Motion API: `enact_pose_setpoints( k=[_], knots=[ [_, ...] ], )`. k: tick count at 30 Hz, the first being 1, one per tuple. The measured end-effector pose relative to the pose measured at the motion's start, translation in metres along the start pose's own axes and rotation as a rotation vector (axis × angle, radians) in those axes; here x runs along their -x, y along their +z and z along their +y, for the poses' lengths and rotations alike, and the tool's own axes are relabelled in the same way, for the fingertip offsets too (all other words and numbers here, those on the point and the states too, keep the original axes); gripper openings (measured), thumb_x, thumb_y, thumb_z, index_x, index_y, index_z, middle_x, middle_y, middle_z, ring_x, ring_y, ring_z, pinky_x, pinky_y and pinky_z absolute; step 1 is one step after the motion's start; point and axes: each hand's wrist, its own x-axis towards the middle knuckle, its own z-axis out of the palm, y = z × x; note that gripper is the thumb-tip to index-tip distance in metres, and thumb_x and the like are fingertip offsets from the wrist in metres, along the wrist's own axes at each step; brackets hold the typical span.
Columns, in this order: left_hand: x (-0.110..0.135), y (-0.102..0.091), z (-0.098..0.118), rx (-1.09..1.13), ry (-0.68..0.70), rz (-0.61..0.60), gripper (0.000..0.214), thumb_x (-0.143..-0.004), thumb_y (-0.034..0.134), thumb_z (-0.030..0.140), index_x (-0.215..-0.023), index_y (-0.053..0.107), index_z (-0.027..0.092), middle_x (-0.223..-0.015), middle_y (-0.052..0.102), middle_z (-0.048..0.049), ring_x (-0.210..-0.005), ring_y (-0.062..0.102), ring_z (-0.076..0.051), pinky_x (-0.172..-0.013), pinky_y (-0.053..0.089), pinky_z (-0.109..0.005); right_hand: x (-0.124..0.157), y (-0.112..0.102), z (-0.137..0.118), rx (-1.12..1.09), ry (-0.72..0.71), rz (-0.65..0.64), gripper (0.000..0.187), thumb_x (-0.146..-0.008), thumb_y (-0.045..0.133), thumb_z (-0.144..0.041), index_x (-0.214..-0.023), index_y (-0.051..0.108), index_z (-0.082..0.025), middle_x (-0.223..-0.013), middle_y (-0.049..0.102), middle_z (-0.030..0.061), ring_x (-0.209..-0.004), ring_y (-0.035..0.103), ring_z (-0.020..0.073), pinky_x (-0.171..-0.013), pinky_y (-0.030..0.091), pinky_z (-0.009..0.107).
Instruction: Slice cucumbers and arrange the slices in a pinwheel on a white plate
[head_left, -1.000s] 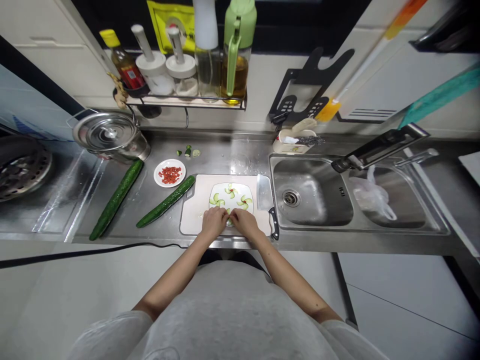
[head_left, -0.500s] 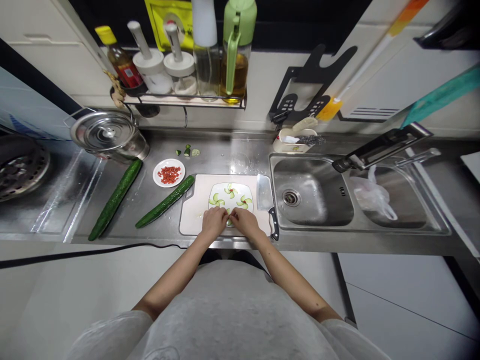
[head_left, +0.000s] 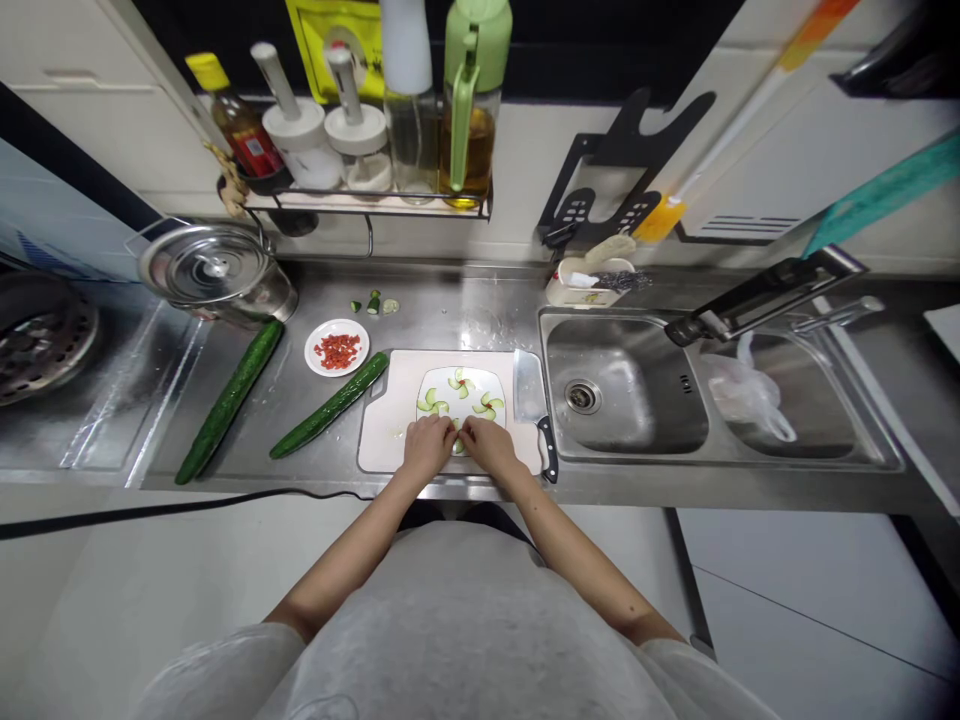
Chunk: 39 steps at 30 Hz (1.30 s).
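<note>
A white square plate [head_left: 439,379] lies on the pale cutting board [head_left: 401,400], with cucumber slices [head_left: 489,405] laid out on it as small pinwheels with red bits in their centres. Over the plate's near edge, my left hand [head_left: 429,445] and my right hand [head_left: 486,442] meet with fingertips pinched together at the nearest cucumber slices, partly covering them. What the fingertips hold is too small to make out. A kitchen knife [head_left: 529,388] rests along the board's right side, its black handle towards me.
Two cucumbers [head_left: 232,400] and a small dish [head_left: 313,353] of red pieces lie to the left. Cucumber ends [head_left: 373,303] sit behind the board. A lidded steel pot [head_left: 259,292] stands at the back left. The double sink [head_left: 637,400] is at the right, below a rack [head_left: 375,203] of seasonings.
Almost nothing differs. Both hands stay at the near edge of the plate with their fingertips together; the view has shifted very slightly.
</note>
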Motion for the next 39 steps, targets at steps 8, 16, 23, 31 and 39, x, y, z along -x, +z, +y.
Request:
enact_pose_setpoints(
  k=[8,16,23,31,39],
  knots=[
    [0.001,-0.002,0.002,0.004,0.006,0.008,0.019,-0.09,0.046,0.033,-0.089,0.062,0.021,-0.094,0.064,-0.0064,-0.096,0.056,-0.022,-0.081,0.036,-0.034,0.001,0.002,-0.001,0.001,-0.006,-0.01,0.016,-0.092,0.046,-0.031,-0.091,0.058,-0.021,-0.094,0.067,0.0048,-0.084,0.058,0.0164,-0.061,0.029,0.025],
    [0.003,-0.009,-0.009,0.167,-0.036,0.059,0.014,-0.086,0.052,0.031,-0.086,0.063,0.022,-0.084,0.065,-0.0026,-0.086,0.058,-0.019,-0.079,0.039,-0.031,0.013,-0.009,0.01,-0.076,0.052,0.079,0.019,-0.091,0.045,-0.032,-0.092,0.06,-0.021,-0.082,0.066,0.0032,-0.072,0.056,0.0145,-0.059,0.028,0.023],
    [0.012,-0.018,-0.027,0.253,-0.093,0.145,0.014,-0.084,0.051,0.027,-0.085,0.063,0.021,-0.084,0.065,-0.0021,-0.083,0.058,-0.017,-0.08,0.04,-0.029,0.024,-0.025,0.043,-0.196,0.12,0.28,0.023,-0.088,0.043,-0.032,-0.091,0.063,-0.021,-0.073,0.064,0.0009,-0.067,0.056,0.0146,-0.059,0.031,0.022],
    [0.021,-0.019,-0.032,0.367,-0.08,0.221,0.014,-0.084,0.05,0.028,-0.082,0.062,0.021,-0.077,0.062,-0.0007,-0.077,0.057,-0.015,-0.075,0.041,-0.027,0.032,-0.03,0.068,-0.264,0.156,0.417,0.03,-0.087,0.039,-0.039,-0.089,0.063,-0.021,-0.062,0.059,0.0011,-0.059,0.054,0.0171,-0.057,0.034,0.025],
    [0.011,-0.026,-0.037,0.43,-0.083,0.337,0.013,-0.082,0.052,0.026,-0.079,0.063,0.02,-0.074,0.062,0.0001,-0.073,0.057,-0.014,-0.072,0.04,-0.025,0.027,-0.023,0.072,-0.297,0.091,0.435,0.044,-0.085,0.035,-0.051,-0.097,0.064,-0.019,-0.055,0.055,0.0005,-0.055,0.054,0.0186,-0.056,0.036,0.027]
  ],
)
